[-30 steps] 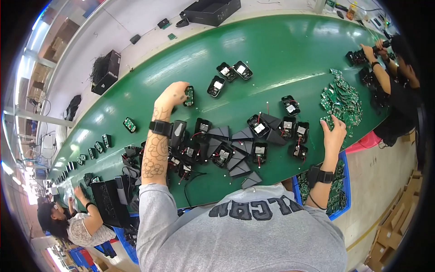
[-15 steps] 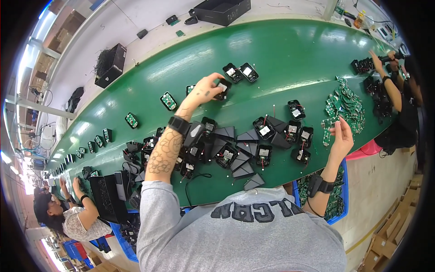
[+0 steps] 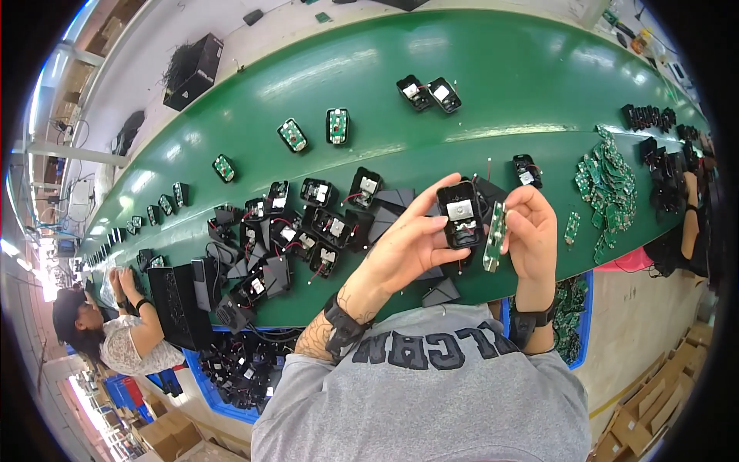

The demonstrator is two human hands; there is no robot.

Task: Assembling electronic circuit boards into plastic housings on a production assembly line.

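Observation:
In front of my chest, my left hand (image 3: 416,245) is closed round a small black plastic housing (image 3: 459,209). The housing is tilted open side up, and a silvery-white block shows inside. Just to its right, my right hand (image 3: 533,231) pinches a narrow green circuit board (image 3: 494,240) on edge between thumb and fingers. A small gap separates the board from the housing. Beneath and behind my hands lie dark flat covers (image 3: 442,292), partly hidden. Another open black housing (image 3: 527,171) rests just beyond my right hand.
A heap of green circuit boards (image 3: 608,192) lies to the right, with a single board (image 3: 572,228) beside it. Open housings (image 3: 331,227) crowd the table at left. Further back stand housings fitted with boards (image 3: 337,126). A co-worker (image 3: 127,331) sits at far left.
My left hand has come back from the far side of the table with the black housing. My right hand has moved left from the board heap, bringing a circuit board beside the housing.

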